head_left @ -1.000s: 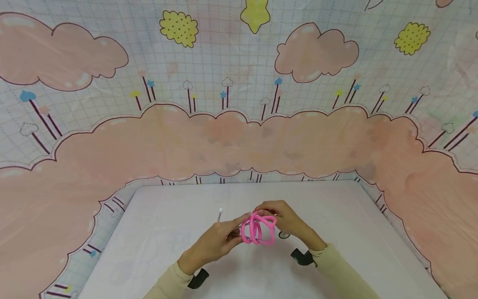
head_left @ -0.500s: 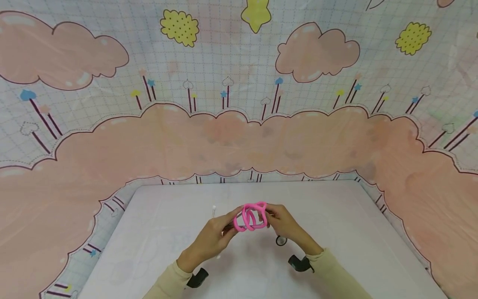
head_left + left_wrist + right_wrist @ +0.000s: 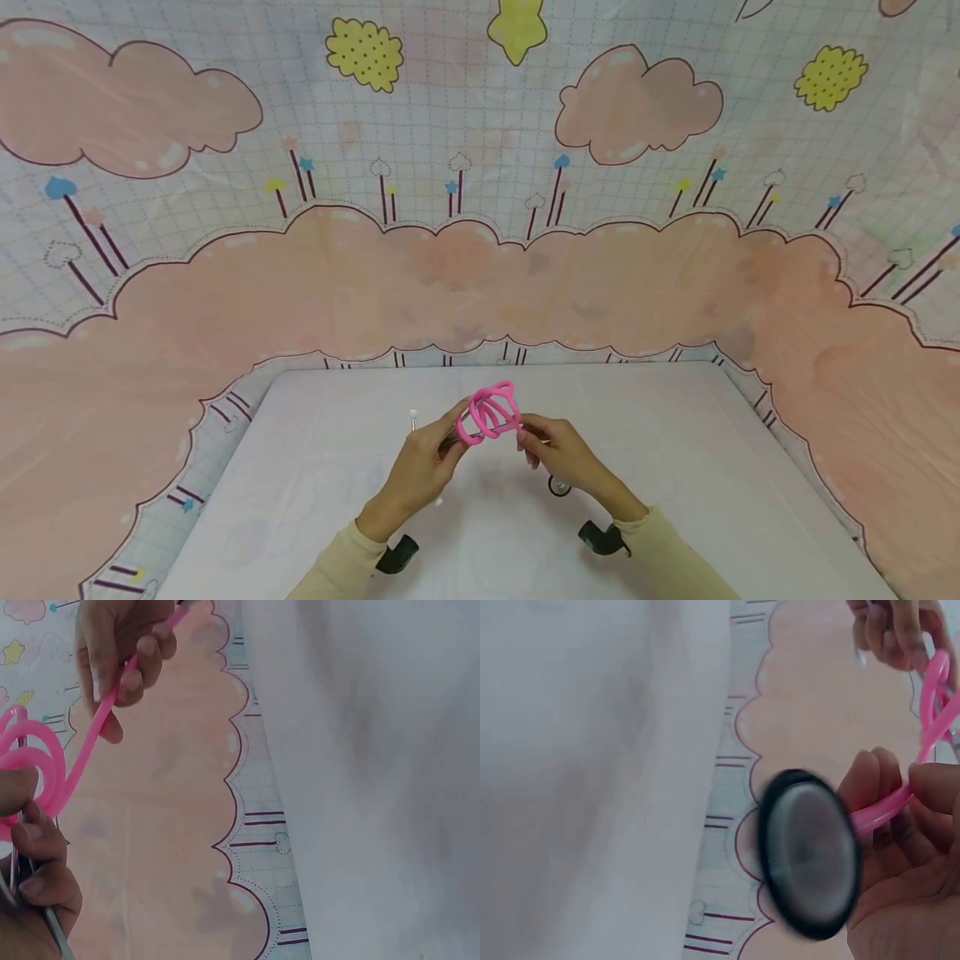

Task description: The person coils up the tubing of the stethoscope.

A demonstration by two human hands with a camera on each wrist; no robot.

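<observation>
A stethoscope with pink tubing (image 3: 491,417) is held above the white table, its tube looped in coils around the metal ear tubes. My left hand (image 3: 420,458) grips the metal ear tubes (image 3: 52,930) where the coils sit. One pale eartip (image 3: 413,414) sticks up beyond that hand. To the right, my right hand (image 3: 562,454) pinches the free length of tube between thumb and fingers. From that hand hangs the round chestpiece (image 3: 810,855) with its black rim, large and blurred in the right wrist view.
The white tabletop (image 3: 300,467) lies below both hands. Behind and around it hangs a cloth (image 3: 525,283) printed with clouds, stars and a grid. Black wrist-worn devices (image 3: 397,554) show beneath the cuffs of the light sleeves (image 3: 678,554).
Both hands and the coiled tubing have shifted left and away, and the coils have tilted. My right hand has come down from the top of the coils to their right side.
</observation>
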